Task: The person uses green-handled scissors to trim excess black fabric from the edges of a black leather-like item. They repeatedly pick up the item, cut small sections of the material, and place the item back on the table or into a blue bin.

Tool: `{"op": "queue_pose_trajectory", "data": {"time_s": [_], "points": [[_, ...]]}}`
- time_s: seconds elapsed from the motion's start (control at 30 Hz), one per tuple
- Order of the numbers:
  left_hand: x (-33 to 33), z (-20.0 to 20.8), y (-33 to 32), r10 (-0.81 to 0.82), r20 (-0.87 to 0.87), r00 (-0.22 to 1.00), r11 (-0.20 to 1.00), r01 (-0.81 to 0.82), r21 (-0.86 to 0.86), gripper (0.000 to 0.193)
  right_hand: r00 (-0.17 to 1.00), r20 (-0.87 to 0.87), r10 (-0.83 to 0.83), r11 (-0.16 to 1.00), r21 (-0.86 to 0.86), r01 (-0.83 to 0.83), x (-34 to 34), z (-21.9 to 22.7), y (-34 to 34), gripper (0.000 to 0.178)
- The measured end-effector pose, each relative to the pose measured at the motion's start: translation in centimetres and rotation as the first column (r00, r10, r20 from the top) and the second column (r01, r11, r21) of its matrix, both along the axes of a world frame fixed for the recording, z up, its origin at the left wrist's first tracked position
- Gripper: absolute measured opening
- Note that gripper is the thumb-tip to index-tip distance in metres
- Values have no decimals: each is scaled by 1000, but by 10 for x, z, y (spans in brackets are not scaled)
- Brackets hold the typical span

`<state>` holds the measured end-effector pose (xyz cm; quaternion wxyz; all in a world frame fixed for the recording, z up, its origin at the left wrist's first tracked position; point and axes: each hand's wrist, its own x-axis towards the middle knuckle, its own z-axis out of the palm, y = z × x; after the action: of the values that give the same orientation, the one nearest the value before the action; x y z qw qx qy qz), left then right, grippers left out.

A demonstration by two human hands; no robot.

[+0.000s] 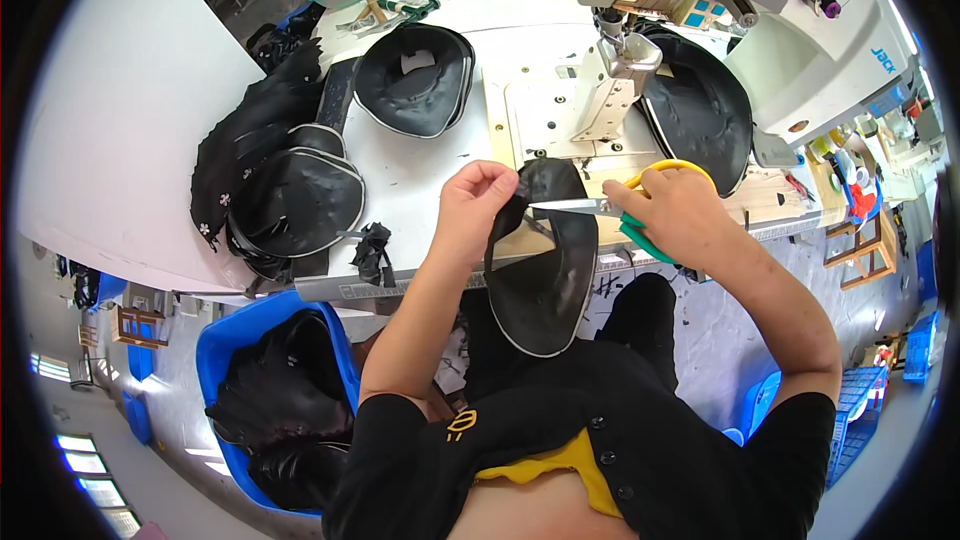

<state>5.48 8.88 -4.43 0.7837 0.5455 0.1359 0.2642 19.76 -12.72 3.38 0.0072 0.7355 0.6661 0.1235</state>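
A curved black leather-like piece (pixel 545 290) with a pale edge hangs over the table's front edge toward my lap. My left hand (pixel 472 208) pinches its upper left part between thumb and fingers. From the other side my right hand (pixel 682 215) grips a pair of scissors (pixel 585 206) with yellow and green handles. The blades point left across the piece's upper part, their tip close to my left fingers. Whether the blades are touching the material cannot be made out.
A sewing machine (pixel 615 80) stands just beyond my hands. Black leather-like pieces lie on the left, such as a stacked one (pixel 415 80) and a rounded one (pixel 300 200). Another piece (pixel 700 105) is behind the machine post. A blue bin (pixel 212 340) holds black material at lower left.
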Motion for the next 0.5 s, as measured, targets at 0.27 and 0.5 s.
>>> {"op": "queue_pose_trajectory", "data": {"time_s": [0.27,0.5], "points": [[-4,1,-5,7,-4,1000,998,-7,-64,7,989,-134,61,975,220,-30,8,1,0,47],[-1,-1,-14,56,34,998,998,-57,40,6,997,-44,-65,995,73,68,-20,-5,12,46]]}}
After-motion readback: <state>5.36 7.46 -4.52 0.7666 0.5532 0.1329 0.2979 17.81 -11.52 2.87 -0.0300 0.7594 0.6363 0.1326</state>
